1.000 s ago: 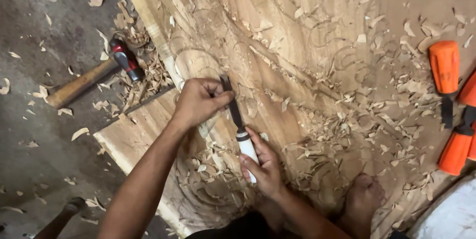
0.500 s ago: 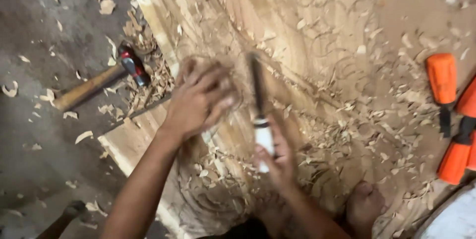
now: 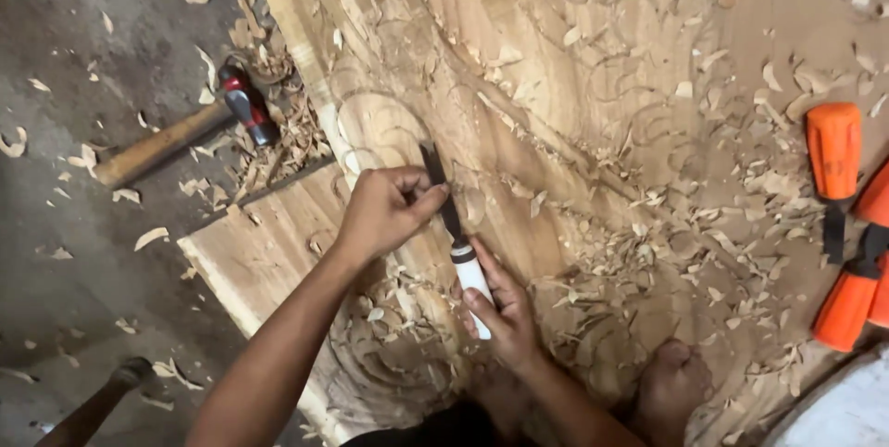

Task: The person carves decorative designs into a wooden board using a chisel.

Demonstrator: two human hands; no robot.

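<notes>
We're over a large pale wooden carving panel [image 3: 593,86] w/ curved relief lines cut into it, lying flat & littered w/ wood shavings [image 3: 648,252]. We've got a carving chisel with a dark steel blade and white handle [image 3: 454,229] in both hands, its blade pointing up the panel, tip resting on the wood near a rounded carved loop. Our left hand [image 3: 384,211] pinches the blade partway down, thumb & fingers closed together on the metal. Our right hand [image 3: 500,313] sits lower, fingers wrapped tight round the white handle, palm side up. Both forearms come in from the bottom edge.

Rt side of the panel: a cluster of orange-handled chisels [image 3: 847,225] lying among the chips, well apart from our hands; one sits upright-ish in frame, the others angled below it. Left of the panel, on the grey concrete floor [image 3: 65,271], lies a hammer with a wooden handle and a red-and-black head [image 3: 190,127], head just beside the panel's edge amid a heap of chips. A bare foot [image 3: 671,382] rests on the panel near the bottom, rt of our right wrist
</notes>
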